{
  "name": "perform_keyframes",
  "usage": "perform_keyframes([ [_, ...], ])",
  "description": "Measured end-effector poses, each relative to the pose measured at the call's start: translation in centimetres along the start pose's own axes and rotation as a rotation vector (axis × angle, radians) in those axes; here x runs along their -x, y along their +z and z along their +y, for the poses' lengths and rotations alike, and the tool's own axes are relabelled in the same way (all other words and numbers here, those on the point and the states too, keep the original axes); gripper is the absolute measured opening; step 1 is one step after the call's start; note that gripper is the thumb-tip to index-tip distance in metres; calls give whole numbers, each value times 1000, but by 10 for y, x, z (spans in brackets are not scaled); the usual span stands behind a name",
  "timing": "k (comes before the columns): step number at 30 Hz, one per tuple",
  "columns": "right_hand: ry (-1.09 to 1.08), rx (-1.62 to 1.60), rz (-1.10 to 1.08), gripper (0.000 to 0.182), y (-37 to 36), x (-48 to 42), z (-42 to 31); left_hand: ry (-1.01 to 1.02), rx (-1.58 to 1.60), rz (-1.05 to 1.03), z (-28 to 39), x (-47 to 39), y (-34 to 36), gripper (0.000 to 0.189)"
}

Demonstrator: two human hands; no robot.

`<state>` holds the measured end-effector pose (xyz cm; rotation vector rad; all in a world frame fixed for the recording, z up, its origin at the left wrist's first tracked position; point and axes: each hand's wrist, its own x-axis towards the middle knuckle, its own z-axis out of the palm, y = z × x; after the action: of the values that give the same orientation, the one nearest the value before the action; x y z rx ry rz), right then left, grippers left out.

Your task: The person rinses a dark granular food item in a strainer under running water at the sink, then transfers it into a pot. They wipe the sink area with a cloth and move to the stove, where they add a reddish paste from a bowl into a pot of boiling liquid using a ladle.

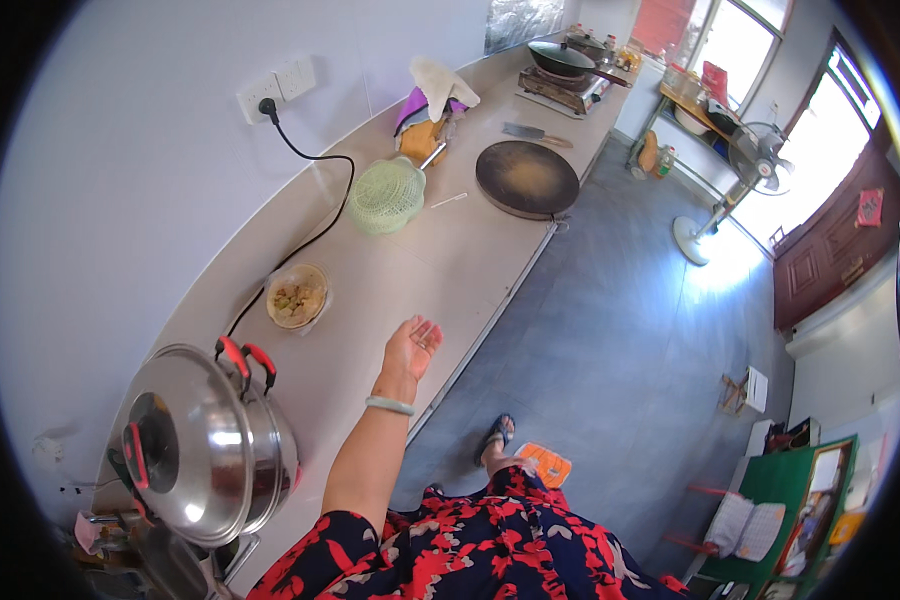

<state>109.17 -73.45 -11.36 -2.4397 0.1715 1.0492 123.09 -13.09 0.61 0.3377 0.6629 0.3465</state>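
Observation:
My left hand (412,346) hovers over the countertop (360,352) near its front edge. The palm is turned partly up, the fingers are loosely curled, and nothing is in them. A pale bangle (390,406) circles that wrist. My right hand is out of view. Left of the hand, by the wall, sits a bowl of chunky food (297,297) with clear plastic around it. Closer to me stands a lidded stainless-steel steamer pot (195,442) with red and black handles. Beyond the hand lie an upturned green plastic colander (388,195) and a round cutting board (527,178).
A black power cord (351,176) runs from the wall outlet (259,99) down behind the pot. A cleaver (534,134) lies past the board. Farther on, a wok (562,60) rests on a gas stove (566,88). On the floor side stands a pedestal fan (720,202).

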Motion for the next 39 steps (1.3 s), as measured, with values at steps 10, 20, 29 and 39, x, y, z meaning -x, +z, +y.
perform_keyframes([
  [10, -230, 358, -12, 29, -194, -180, -96, 229, 332, 267, 31, -186, 81, 35],
  [20, -347, 25, 160, 32, -306, -304, -309, 279, 392, 498, 57, -289, 76, 53],
  [29, -228, 456, -211, 36, -283, -364, -276, 289, 214, 579, 70, -319, 76, 19],
  [39, -282, 380, -304, 37, -331, -452, -375, 313, 71, 662, 66, -276, 70, 15],
])
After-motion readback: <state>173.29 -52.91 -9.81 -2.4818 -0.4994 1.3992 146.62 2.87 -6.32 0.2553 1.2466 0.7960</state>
